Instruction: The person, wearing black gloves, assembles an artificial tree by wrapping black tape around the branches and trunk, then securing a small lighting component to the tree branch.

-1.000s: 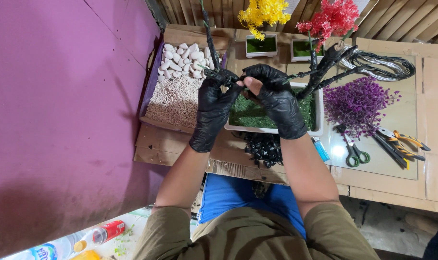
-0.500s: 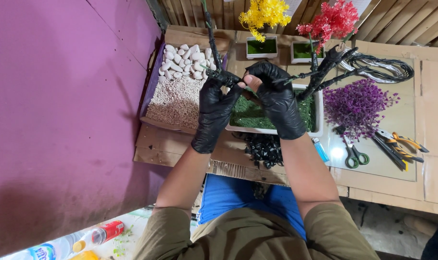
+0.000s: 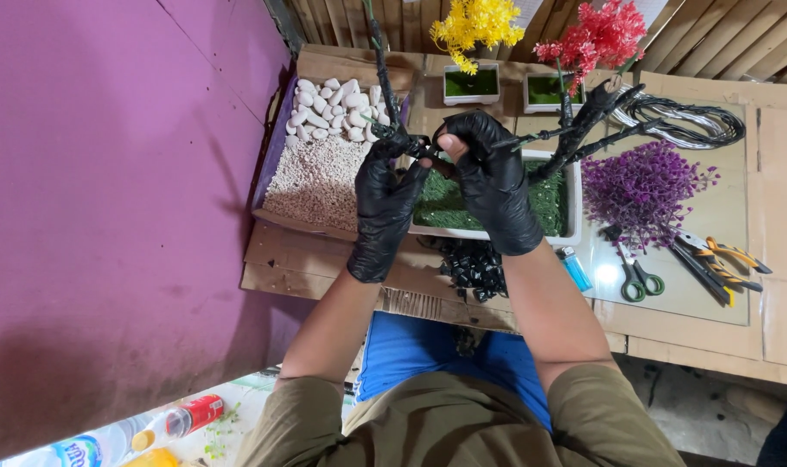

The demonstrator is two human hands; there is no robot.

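Note:
Both my hands wear black gloves and meet over a white rectangular pot (image 3: 573,227) filled with green moss. My left hand (image 3: 385,203) and my right hand (image 3: 495,182) grip a black wrapped branching stem (image 3: 583,121), a wire tree frame. One limb of it rises up past the white pebbles, others spread right toward the red flowers. The point where the fingers pinch it is partly hidden by the gloves.
A cardboard box (image 3: 315,186) holds white pebbles and pale gravel. Behind stand yellow flowers (image 3: 473,26) and red flowers (image 3: 596,35) in small pots. Purple foliage (image 3: 640,186), coiled wire (image 3: 691,121), scissors (image 3: 637,275), pliers (image 3: 717,259), a blue lighter (image 3: 573,268) and black stones (image 3: 473,268) lie around.
The hands and the stem have shifted only slightly; the grip is the same.

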